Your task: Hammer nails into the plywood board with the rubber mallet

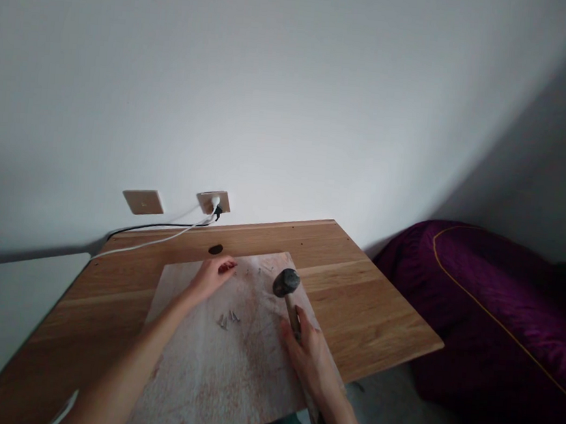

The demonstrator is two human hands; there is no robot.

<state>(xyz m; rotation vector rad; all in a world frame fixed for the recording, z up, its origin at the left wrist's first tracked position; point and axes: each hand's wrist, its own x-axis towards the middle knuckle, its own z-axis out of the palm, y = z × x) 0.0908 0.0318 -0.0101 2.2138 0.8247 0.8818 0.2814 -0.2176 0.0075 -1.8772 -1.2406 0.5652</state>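
My right hand point(308, 354) is wrapped round the handle of a hammer point(286, 283), whose dark, rounded head is raised over the right side of a worn, whitish wooden board point(231, 378). Close to the board's far edge, my left hand point(216, 277) has its fingers pinched together. Whatever is between those fingertips is too small to make out. Just right of them, a few small nails point(259, 271) stand along the far part of the board. A small pile of loose nails point(228, 319) lies between my two hands.
Beneath the board is a wooden desk point(369, 297) with a dark round hole point(215, 249) near its back. White and black cables run to a wall socket point(214, 202). A white surface point(20, 309) adjoins at left. Purple fabric point(454, 278) bulges at right.
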